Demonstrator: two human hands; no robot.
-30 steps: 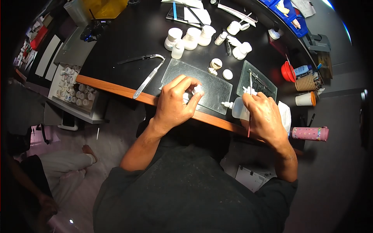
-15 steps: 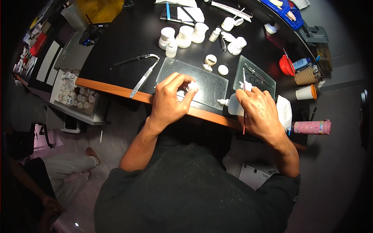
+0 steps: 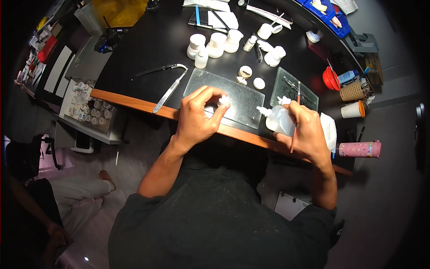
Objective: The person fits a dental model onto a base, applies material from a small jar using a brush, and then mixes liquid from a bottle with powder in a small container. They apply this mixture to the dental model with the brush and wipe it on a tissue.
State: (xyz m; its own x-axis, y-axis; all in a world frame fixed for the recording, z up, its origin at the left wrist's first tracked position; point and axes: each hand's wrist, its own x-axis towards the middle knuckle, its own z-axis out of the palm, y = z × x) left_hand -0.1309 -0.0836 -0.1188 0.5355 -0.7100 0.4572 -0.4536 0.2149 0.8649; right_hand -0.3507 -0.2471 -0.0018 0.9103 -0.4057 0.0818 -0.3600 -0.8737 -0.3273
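Observation:
Between the thumb and fingers of my left hand (image 3: 199, 114) is a small white piece (image 3: 222, 100), held over the front part of a glass slab (image 3: 242, 96). My right hand (image 3: 310, 130) grips a translucent squeeze bottle (image 3: 280, 121), its white nozzle pointing left toward the slab. A thin reddish brush (image 3: 294, 136) is also in my right hand, slanting up past the fingers. Behind that hand lies a second glass plate (image 3: 281, 85) with small tools on it. A small open jar (image 3: 245, 71) and a round white lid (image 3: 259, 83) sit behind the first slab.
White bottles (image 3: 216, 45) stand at the back. A metal tool (image 3: 166, 97) lies left of the slab. To the right are a red bowl (image 3: 330, 79), a paper cup (image 3: 353, 109), a white cloth (image 3: 328, 132) and a pink bottle (image 3: 359, 149). A seated person (image 3: 76, 197) is at lower left.
My right hand has closed around the squeeze bottle and raised and tilted it, the brush still in its fingers. My left hand keeps its hold on the white piece, almost unmoved.

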